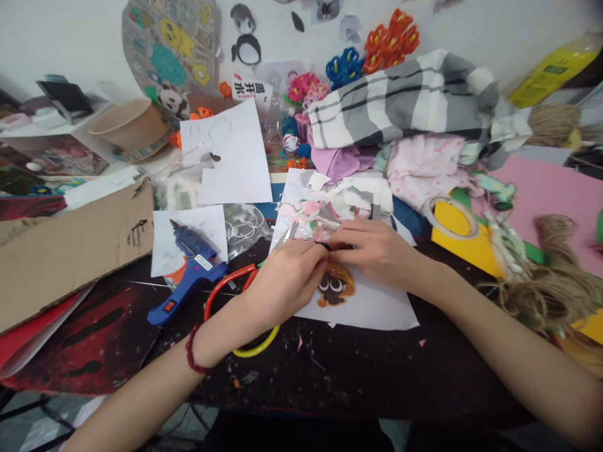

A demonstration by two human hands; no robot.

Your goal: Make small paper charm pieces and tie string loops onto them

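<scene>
My left hand (293, 275) is closed, with thumb and fingers pinched near the fingertips of my right hand (372, 250). My right hand is closed too, its fingers pressed together from the other side. A small dark bit shows between the fingertips, too hidden to name. Just below them an orange paper cutout (348, 284) of a big-eyed cartoon character lies on a white sheet of paper (381, 311). Scissors with red and yellow handles (258, 349) lie partly hidden under my left hand and wrist, blades pointing away.
A blue glue gun (195, 267) rests on white paper at left, beside a cardboard sheet (80, 245). Paper scraps (348, 198) are heaped behind my hands. At right are a tape roll (451, 218), yellow card and twine (551, 276). Checked cloth (405, 103) lies at the back.
</scene>
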